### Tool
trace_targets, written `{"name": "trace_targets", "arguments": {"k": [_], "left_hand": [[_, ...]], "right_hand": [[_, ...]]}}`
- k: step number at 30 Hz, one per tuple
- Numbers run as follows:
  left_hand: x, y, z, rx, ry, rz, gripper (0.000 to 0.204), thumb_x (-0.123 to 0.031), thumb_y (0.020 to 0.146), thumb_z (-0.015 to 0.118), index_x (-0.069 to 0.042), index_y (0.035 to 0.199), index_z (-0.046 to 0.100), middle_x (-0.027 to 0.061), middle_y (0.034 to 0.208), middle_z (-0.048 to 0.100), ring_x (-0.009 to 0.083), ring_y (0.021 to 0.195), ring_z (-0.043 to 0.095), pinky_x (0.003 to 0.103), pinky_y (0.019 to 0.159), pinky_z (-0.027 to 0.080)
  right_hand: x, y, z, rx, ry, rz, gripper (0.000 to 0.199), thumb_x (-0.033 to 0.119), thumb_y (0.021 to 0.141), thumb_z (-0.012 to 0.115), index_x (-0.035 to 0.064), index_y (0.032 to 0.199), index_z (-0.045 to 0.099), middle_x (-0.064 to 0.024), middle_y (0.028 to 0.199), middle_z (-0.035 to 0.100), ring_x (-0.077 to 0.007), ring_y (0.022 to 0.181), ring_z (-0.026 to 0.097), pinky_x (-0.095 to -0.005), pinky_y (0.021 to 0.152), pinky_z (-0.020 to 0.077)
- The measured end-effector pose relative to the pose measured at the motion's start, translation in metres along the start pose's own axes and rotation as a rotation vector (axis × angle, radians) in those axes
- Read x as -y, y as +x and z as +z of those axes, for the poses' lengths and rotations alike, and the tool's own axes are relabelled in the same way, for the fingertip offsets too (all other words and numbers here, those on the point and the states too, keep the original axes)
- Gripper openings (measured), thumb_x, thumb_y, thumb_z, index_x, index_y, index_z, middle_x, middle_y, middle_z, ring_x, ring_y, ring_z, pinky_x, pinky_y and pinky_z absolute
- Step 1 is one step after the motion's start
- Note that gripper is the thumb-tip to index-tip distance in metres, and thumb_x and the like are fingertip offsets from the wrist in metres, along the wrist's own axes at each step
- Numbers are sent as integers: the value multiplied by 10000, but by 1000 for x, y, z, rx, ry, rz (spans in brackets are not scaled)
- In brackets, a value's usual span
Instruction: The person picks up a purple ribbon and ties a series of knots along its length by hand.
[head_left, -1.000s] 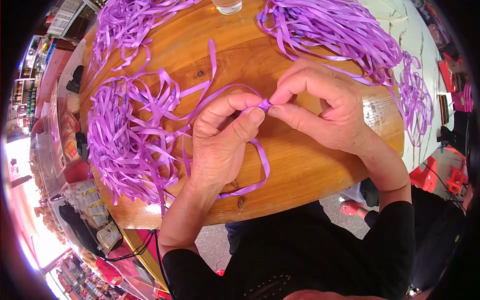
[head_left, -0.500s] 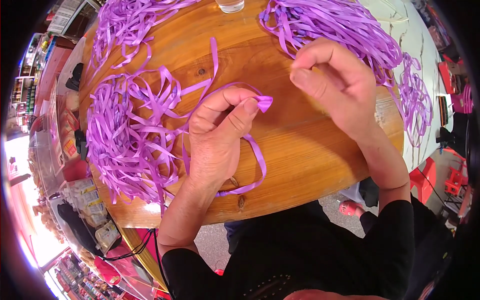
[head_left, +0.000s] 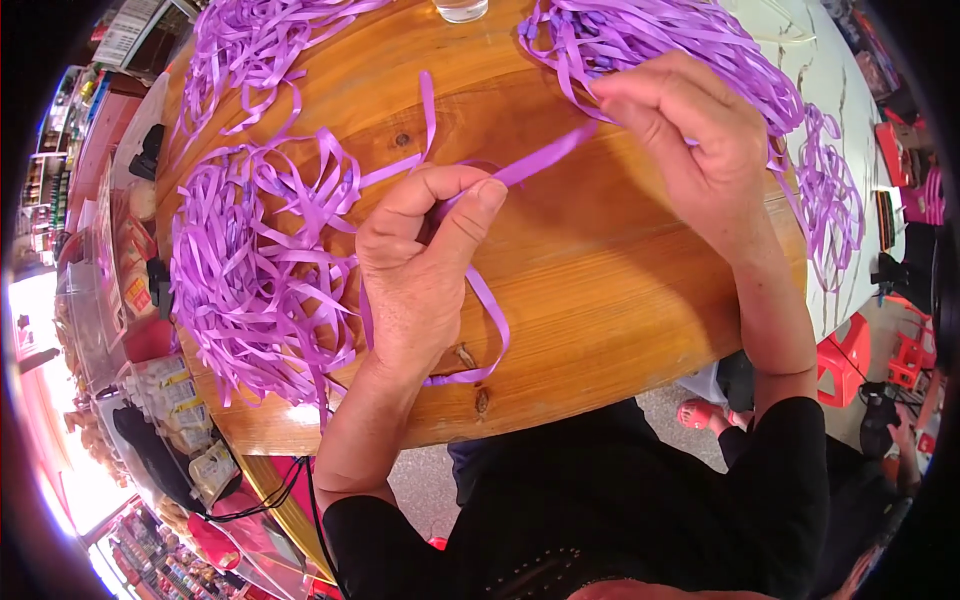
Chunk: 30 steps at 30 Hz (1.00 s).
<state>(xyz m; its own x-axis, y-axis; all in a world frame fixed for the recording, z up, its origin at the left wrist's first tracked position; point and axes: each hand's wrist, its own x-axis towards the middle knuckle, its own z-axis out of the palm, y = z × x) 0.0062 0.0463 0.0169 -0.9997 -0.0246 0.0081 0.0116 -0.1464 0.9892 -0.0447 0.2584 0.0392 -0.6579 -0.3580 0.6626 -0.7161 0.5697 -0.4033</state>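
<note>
My left hand pinches a purple ribbon strip between thumb and forefinger over the round wooden table. The strip runs up and right to my right hand, which grips its far end with closed fingers at the edge of a purple ribbon pile. The strip's loose tail loops down below my left hand toward the table's near edge. A second heap of tangled purple ribbons lies just left of my left hand.
More purple ribbons lie at the table's far left. A clear glass stands at the far edge. Ribbons also hang over the table's right side. Red stools stand on the floor at right; shop goods crowd the left.
My hands, pinched together on the ribbon a second ago, have parted. My right hand has moved up and right to the far ribbon pile, drawing the strip taut from my left hand.
</note>
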Motion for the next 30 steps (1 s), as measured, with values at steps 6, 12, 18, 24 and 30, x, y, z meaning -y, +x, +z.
{"name": "trace_targets", "arguments": {"k": [6, 12, 18, 24, 30], "left_hand": [[-2, 0, 1, -17, 7, -9, 51, -22, 828, 664, -25, 879, 660, -76, 738, 564, 0, 656, 442, 152, 586, 344], [-4, -2, 2, 127, -107, -10, 70, 1, 819, 662, -15, 887, 658, -38, 800, 585, 19, 711, 469, 154, 640, 360], [-1, 5, -4, 38, -49, 46, 70, 16, 812, 662, -15, 875, 655, -49, 764, 550, 26, 681, 452, 163, 617, 349], [0, 10, -12, 85, 341, 319, 73, 17, 779, 685, -23, 830, 652, -24, 699, 516, 49, 635, 428, 185, 579, 330], [6, 7, -6, 81, 193, 270, 121, 26, 787, 668, -22, 894, 637, 1, 790, 559, 69, 711, 486, 195, 640, 380]], "right_hand": [[9, 1, 6, 42, 22, -85, 242, 33, 789, 661, 15, 1030, 658, -71, 896, 634, -195, 793, 593, -274, 675, 467], [17, -13, 27, 258, 355, 3, 361, 81, 745, 702, 30, 1097, 641, -92, 853, 614, -203, 783, 583, -282, 660, 455], [14, -11, 19, 176, 433, 83, 204, 27, 751, 695, 43, 954, 694, -60, 795, 596, -169, 685, 551, -270, 581, 421], [20, -12, 14, 267, 362, 139, 111, 49, 771, 694, 30, 880, 681, -53, 769, 581, -174, 696, 552, -274, 591, 422], [28, -12, 9, 450, 715, 257, 137, 51, 799, 676, 26, 933, 682, -64, 804, 602, -166, 737, 568, -267, 634, 441]]}}
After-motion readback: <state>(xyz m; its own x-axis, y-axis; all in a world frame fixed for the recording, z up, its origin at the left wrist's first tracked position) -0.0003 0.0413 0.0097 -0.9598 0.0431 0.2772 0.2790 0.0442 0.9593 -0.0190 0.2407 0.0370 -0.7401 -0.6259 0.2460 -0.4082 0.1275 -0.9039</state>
